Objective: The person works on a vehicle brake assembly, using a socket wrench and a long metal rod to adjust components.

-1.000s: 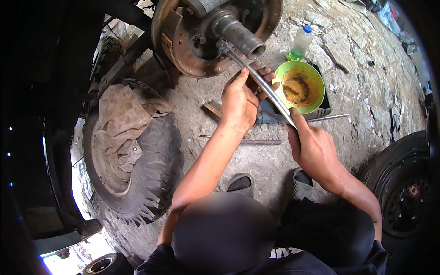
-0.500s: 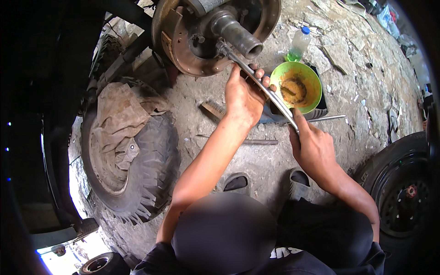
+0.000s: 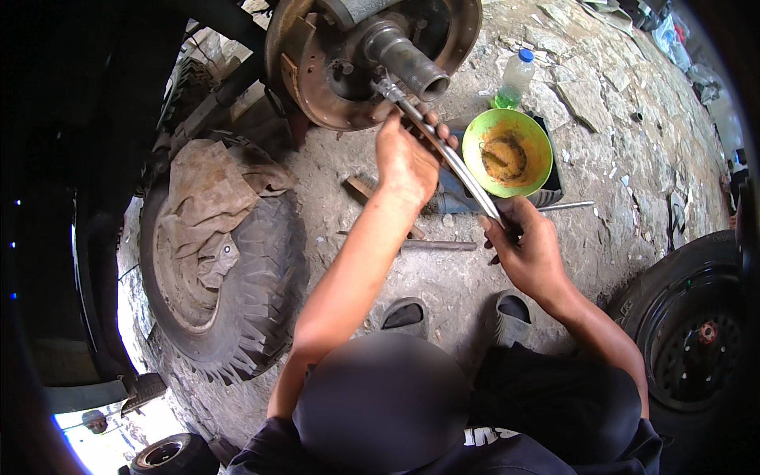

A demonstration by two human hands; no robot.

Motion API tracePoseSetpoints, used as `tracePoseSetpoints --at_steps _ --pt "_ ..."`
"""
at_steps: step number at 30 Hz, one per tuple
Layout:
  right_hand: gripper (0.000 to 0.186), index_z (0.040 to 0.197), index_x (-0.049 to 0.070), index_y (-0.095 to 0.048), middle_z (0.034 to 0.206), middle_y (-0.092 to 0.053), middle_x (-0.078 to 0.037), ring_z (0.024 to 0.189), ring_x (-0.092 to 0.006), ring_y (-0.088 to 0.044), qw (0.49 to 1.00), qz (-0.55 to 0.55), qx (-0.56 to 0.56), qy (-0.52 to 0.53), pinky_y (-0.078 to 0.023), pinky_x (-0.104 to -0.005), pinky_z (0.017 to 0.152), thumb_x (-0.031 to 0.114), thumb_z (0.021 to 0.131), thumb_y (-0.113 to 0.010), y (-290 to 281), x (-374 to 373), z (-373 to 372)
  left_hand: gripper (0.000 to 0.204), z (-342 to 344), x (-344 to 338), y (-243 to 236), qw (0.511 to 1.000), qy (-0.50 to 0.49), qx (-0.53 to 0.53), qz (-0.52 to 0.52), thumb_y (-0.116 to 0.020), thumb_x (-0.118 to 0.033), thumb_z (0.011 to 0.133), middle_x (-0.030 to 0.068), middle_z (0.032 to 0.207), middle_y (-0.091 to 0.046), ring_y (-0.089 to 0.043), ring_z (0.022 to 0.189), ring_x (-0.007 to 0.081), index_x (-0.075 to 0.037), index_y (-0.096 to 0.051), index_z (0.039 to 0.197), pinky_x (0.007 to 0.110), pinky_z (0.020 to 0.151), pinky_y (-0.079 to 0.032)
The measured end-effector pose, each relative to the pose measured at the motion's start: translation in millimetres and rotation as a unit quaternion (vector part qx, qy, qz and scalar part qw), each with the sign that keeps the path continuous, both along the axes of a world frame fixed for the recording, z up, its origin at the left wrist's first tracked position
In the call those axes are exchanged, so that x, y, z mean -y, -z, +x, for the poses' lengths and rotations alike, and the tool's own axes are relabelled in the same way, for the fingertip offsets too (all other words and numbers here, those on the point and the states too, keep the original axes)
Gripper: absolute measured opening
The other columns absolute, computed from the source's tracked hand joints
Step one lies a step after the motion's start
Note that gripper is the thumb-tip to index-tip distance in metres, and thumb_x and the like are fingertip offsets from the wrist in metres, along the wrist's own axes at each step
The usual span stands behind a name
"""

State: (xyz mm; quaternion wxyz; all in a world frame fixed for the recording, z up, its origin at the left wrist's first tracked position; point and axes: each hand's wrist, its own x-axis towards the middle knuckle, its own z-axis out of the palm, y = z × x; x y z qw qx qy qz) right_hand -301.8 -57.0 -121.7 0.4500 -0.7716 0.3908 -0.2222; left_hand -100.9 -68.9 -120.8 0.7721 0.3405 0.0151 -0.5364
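A long steel socket wrench point(image 3: 473, 187) slants from the brake assembly down to the right. Its socket end meets the lower part of the rusty round brake backing plate point(image 3: 317, 99), just beside the protruding axle tube point(image 3: 413, 70). Near the socket, my left hand point(image 3: 408, 162) supports the bar, thumb on one side and fingers curled over the other. My right hand point(image 3: 529, 247) grips the lower end of the bar, with its fingers closed around it. What the socket is seated on is hidden.
A green bowl point(image 3: 546, 150) with orange-brown grease stands beside a blue-capped bottle point(image 3: 514, 79). A big tyre point(image 3: 269, 277) with a brown cloth point(image 3: 210, 182) lies left; another wheel point(image 3: 689, 317) is right. A metal rod point(image 3: 439, 245) and wooden-handled brush point(image 3: 362, 188) lie on the ground.
My right hand has turned and its fingers now wrap the bar's end instead of a finger lying along it. Both hands and the bar's lower end have shifted slightly left.
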Motion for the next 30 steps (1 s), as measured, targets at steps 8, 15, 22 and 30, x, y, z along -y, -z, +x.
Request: tracePoseSetpoints --at_steps 8,15,22,30 --pt "0.026 0.102 -0.003 -0.055 0.083 -0.066 -0.012 0.068 -0.0143 -0.061 0.993 0.111 0.038 -0.009 -0.049 -0.0317 0.062 0.011 0.086 -0.071 -0.5 -3.1 3.1 0.029 19.5 0.2 10.8 0.999 -0.028 0.007 -0.039 -0.033 -0.026 0.104 0.0044 0.083 -0.058 -0.055 0.073 0.0182 -0.009 -0.056 0.101 0.039 0.081 -0.047" --pt "0.033 0.113 -0.002 -0.053 0.089 -0.063 -0.022 0.077 -0.0385 -0.064 0.995 -0.053 0.061 -0.055 -0.051 -0.0391 0.069 0.005 0.085 -0.067 4.1 -15.7 1.0 0.028 24.9 -2.1 6.0 0.998 -0.024 0.046 -0.04 -0.032 -0.026 0.103 0.0058 0.088 -0.061 -0.061 0.081 0.0205 -0.009 -0.054 0.103 0.041 0.08 -0.053" --pt "0.024 0.113 0.003 -0.053 0.068 -0.049 0.001 0.044 -0.0065 -0.036 0.684 0.685 0.251 -0.008 -0.028 -0.0246 0.039 0.022 0.099 -0.052 -18.3 5.2 -1.3 0.028 22.3 -10.3 13.5 0.995 0.013 0.075 -0.071 -0.038 -0.027 0.103 0.0074 0.103 -0.068 -0.066 0.087 0.0205 -0.01 -0.058 0.111 0.039 0.082 -0.053" --pt "0.024 0.105 0.002 -0.056 0.07 -0.051 0.001 0.051 -0.003 -0.039 0.992 0.051 0.109 -0.033 -0.032 -0.024 0.045 0.02 0.092 -0.067 19.3 -10.8 3.4 0.024 20.4 0.8 9.1 0.996 -0.051 0.075 0.02 -0.042 -0.022 0.103 0.0116 0.107 -0.066 -0.067 0.097 0.0242 -0.006 -0.053 0.117 0.044 0.089 -0.055"
